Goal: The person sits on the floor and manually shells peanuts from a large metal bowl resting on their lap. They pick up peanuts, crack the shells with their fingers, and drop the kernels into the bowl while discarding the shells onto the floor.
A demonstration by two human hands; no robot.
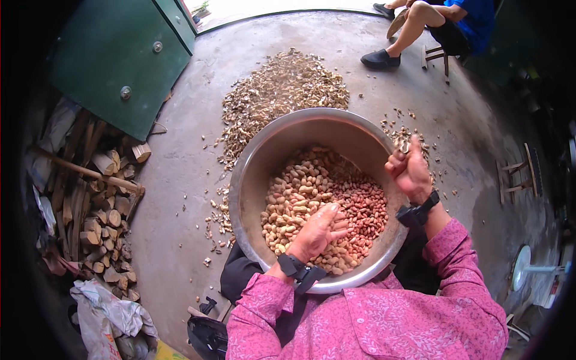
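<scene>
Open air above the metal basin [251, 157]; way in from the far side, over the rim. Raised wall all round bars any low sideways entry. Left hand [316, 233] blocks the near middle, over the peanuts [295, 195]; right hand [414, 171] takes up the right rim. Wide lane of floor [174, 138] between basin and firewood [108, 225]. Beyond the far rim, a shell heap [287, 87]. Right: passage between basin and low stool [521, 174].

bright daylight from the doorway [288, 5], dim sides, slightly blurred right hand [414, 175], black fisheye edges
</scene>
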